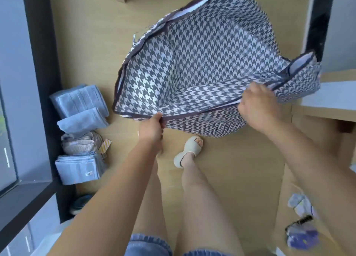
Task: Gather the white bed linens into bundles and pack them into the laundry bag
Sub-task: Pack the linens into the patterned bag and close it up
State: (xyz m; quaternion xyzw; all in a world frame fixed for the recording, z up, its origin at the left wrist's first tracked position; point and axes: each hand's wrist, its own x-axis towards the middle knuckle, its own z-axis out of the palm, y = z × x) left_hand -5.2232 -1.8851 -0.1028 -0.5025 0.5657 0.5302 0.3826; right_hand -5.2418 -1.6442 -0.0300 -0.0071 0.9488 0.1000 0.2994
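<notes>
A large houndstooth laundry bag (208, 63) in dark grey and white stands wide open on the wooden floor in front of me, its inside showing nothing but the patterned lining. My left hand (151, 127) pinches the dark-trimmed near rim at its lower left. My right hand (256, 105) grips the near rim further right, where the flap folds over. No white bed linens show in this view.
Folded blue towels (80, 99) and another blue stack (78, 169) lie by the dark window frame at left, with pale shoes (81, 143) between them. My sandalled foot (189, 150) stands just below the bag. A wooden ledge (331, 101) is at right, small items (302, 232) below it.
</notes>
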